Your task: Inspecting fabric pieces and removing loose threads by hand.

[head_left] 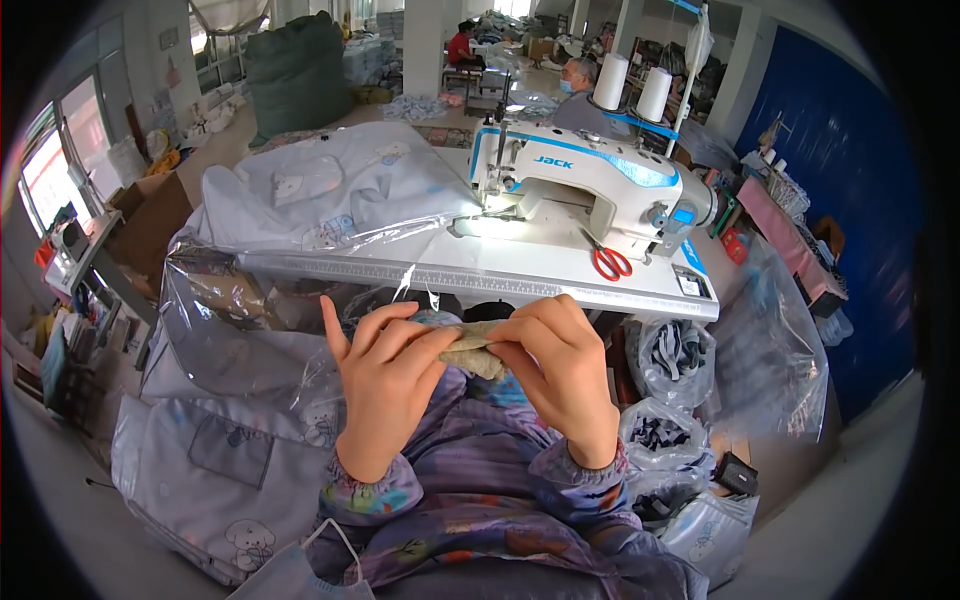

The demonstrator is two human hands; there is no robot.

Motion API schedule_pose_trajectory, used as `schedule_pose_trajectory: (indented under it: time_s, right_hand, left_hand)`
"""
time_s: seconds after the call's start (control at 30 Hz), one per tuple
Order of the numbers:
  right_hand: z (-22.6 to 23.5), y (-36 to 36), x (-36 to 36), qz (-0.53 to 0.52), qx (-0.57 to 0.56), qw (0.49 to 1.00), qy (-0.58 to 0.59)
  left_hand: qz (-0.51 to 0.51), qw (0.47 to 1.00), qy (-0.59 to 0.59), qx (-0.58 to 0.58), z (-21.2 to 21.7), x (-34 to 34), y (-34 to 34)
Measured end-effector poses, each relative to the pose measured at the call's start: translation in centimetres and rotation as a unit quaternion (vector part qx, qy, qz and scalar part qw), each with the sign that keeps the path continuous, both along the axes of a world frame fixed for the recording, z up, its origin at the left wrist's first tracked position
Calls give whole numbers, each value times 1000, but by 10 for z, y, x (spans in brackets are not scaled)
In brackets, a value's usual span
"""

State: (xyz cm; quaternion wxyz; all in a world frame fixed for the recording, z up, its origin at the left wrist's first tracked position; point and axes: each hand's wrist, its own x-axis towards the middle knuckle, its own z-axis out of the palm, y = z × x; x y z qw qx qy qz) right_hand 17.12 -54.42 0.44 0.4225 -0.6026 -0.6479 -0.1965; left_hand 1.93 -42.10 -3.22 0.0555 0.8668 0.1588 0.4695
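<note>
Both my hands are raised over my lap, in front of the sewing table's edge. Between them is a small folded piece of olive-beige cloth (474,350). My left hand (385,375) pinches its left end between thumb and fingers, with one finger stretched up and away. My right hand (560,370) grips the other end, fingers bent over it. Beyond them, a white and blue sewing machine (580,180) stands on the table (480,284), its lamp lit at the needle. Grey printed fabric (330,190) lies on the table left of the needle.
Red-handled scissors (610,262) lie beneath the machine's arm. Clear plastic sheeting (290,350) hangs at the left, above stacked grey printed pieces (220,470). Plastic bags with dark fabric strips (670,350) stand at my right. Two thread cones (653,95) rise behind the machine. Other people sit farther back.
</note>
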Motion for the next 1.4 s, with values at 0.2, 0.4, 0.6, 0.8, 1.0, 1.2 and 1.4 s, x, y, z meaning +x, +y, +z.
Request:
schedule_pose_trajectory:
  time_s: [0.2, 0.4, 0.6, 0.8, 1.0, 1.2, 1.4]
  right_hand:
    - [4, -5, -5, 1, 58, 998, 33]
    - [0, -10, -4, 9, 95, 991, 92]
    - [-6, -13, -3, 30, 126, 973, 193]
    - [3, -29, 13, 84, 294, 892, 334]
    - [-3, -27, 13, 163, 303, 855, 387]
    - [2, -36, -13, 204, 301, 877, 314]
    - [7, -32, -42, 249, 280, 867, 327]
  left_hand:
    - [-17, 999, -41, -6, -1, 2, 3]
    - [-62, 993, -63, -76, -2, 0, 4]
    - [-79, 990, -63, -102, -2, 2, 2]
    - [-52, 988, -81, -119, -7, 0, 15]
    - [-33, 992, -77, -91, -2, -3, 15]
    - [-62, 989, -110, -82, -8, -4, 17]
    - [-60, 985, -131, -95, -11, -6, 13]
